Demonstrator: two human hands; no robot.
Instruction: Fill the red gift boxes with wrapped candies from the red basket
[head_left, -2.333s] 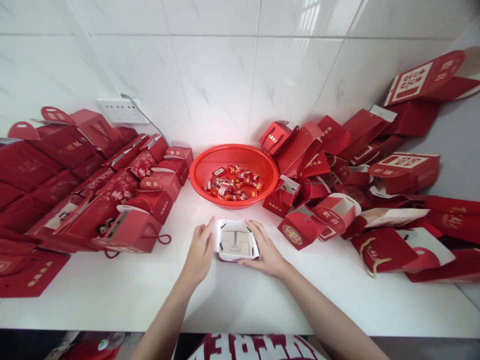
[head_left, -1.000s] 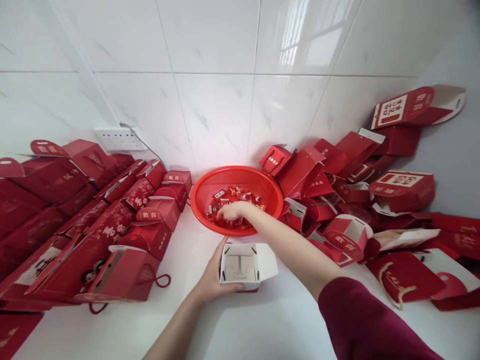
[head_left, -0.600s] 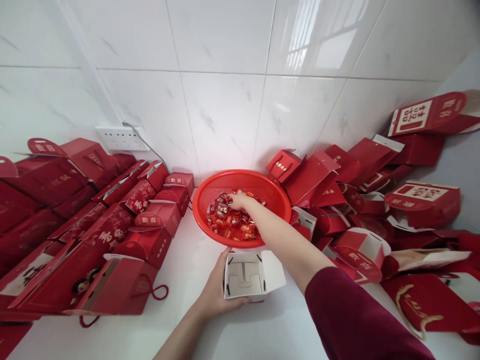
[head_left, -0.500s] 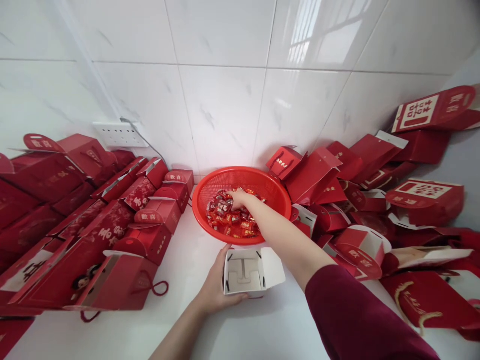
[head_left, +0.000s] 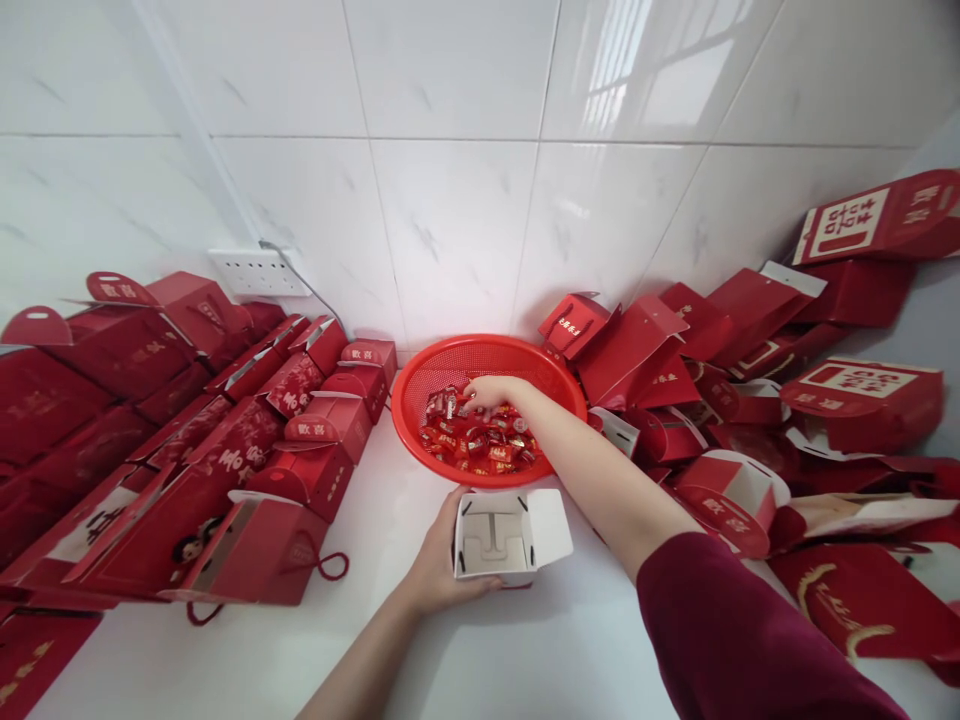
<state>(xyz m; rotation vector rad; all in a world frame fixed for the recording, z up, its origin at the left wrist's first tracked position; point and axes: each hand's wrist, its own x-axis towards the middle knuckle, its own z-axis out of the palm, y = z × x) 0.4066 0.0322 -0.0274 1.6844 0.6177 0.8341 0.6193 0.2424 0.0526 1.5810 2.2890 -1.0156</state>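
Note:
My left hand (head_left: 441, 560) is wrapped round the left side of an open gift box (head_left: 491, 548), thumb along its near side. The box has a white inside with nothing in it, and its white flap (head_left: 550, 522) stands out to the right. Behind it sits a red plastic basket (head_left: 411, 440) with perforated sides, holding many red wrapped candies (head_left: 480, 445). My right hand (head_left: 496, 391) reaches into this basket, its fingers bent and drawn together at the candies. A wrapped candy seems to be at the fingertips, which are partly hidden.
Rows of closed red gift boxes (head_left: 307, 475) stand on the left of the white table (head_left: 360, 640). A heap of loose red boxes (head_left: 720, 500) fills the right side. A power strip (head_left: 259, 272) is on the tiled wall behind.
My right hand has shifted slightly right within the basket, its fingers now more drawn together. My left hand still holds the box. The whole view has shifted a little.

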